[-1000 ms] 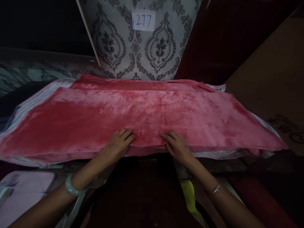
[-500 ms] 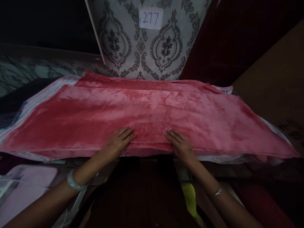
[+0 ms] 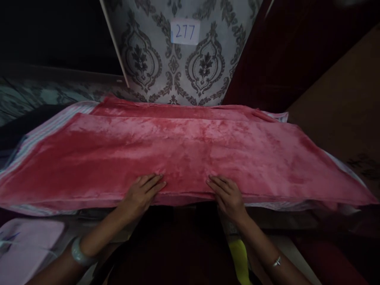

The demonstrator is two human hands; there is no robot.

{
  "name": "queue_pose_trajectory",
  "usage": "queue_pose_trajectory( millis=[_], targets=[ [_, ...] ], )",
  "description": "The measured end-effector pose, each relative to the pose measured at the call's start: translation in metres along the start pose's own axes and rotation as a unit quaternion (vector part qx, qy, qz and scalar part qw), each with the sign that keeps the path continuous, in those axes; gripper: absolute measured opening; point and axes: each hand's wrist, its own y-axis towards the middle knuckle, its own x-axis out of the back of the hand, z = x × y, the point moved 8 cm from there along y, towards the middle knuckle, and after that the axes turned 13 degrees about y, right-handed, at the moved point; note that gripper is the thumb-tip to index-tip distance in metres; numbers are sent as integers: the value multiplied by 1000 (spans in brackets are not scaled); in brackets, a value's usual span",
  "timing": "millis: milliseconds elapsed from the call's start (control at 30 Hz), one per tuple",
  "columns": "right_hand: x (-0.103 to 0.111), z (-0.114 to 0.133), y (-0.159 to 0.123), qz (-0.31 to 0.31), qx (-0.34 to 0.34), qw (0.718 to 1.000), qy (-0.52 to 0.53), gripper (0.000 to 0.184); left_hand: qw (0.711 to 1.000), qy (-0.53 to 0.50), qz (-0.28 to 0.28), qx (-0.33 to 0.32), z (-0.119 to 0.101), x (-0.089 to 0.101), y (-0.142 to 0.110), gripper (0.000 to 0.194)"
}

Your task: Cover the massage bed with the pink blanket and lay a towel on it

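A pink-red plush blanket point(image 3: 190, 154), folded into a long strip, lies across the surface in front of me. Pale striped fabric point(image 3: 53, 127) peeks out along its left side and under its front edge. My left hand point(image 3: 143, 194) rests on the blanket's near edge, left of the middle, fingers stretched out over the plush. My right hand point(image 3: 228, 194) lies on the same edge to the right, its fingers also extended and pointing inward. Both thumbs are mostly hidden, and a stretch of blanket separates the hands.
Behind the blanket stands a patterned wall with a card point(image 3: 185, 31) reading 277. A dark screen point(image 3: 59, 35) is at the upper left and a dark red panel point(image 3: 276, 51) at the upper right. A brown board point(image 3: 341, 91) borders the right. Below left lies a pale pink object point(image 3: 35, 241).
The view has tilted slightly up, so wall, blanket and hands all sit lower in the picture. Both hands stay at the blanket's near edge with fingers extended.
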Motion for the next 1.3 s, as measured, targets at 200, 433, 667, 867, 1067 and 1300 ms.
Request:
queue_pose_trajectory(
  millis=[200,433,667,867,1067,1300],
  targets=[
    [7,7,5,8,-20,1000,18,38,999,-32,5,1,4,19,7,41],
    [5,22,67,31,9,997,67,28,986,-134,92,-42,-10,32,57,30],
    [-52,27,80,219,2,973,77,26,951,-231,196,-52,-1,17,88,20],
    [-68,31,111,258,22,959,112,23,979,-139,133,72,98,-40,173,29],
    [-93,26,114,251,23,951,180,29,962,41,202,178,159,-109,233,28],
    [-92,21,111,262,-4,945,198,31,946,35,228,229,190,-167,249,37]
  ],
)
